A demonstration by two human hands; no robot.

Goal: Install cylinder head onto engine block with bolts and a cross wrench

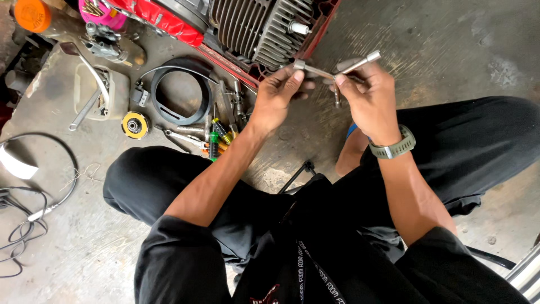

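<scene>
Wrench: a metal three-arm socket wrench (pixel 336 72), held up in both hands just in front of the engine's finned cylinder; one arm points at the engine, one rises to the right, one hangs down.
Left hand: the left hand (pixel 278 95) is closed on the wrench arm nearest the engine, fingertips pinched round its socket end.
Right hand: the right hand (pixel 368 95) is wrapped round the wrench hub, thumb on the junction; a grey-green watch (pixel 395 147) sits on that wrist.
Engine: grey finned cylinder (pixel 256 28) with red bodywork (pixel 163 19) to its left, lying on the concrete floor (pixel 450 45).
Left of engine: a black ring (pixel 177 93) with a cable, flat on the floor; beside it a yellow-and-black round part (pixel 135 125).
Below engine: a cluster of screwdrivers (pixel 216 138) with green and yellow handles, plus loose metal bits whose kind I cannot tell.
Farther left of engine: a pale plastic jug (pixel 93 93) with a spanner (pixel 84 112) against it, and an orange cap (pixel 32 15) at the top corner.
Far left of engine: black cables (pixel 25 225) coiled on the floor.
Person: crouching in black trousers and black sleeves.
</scene>
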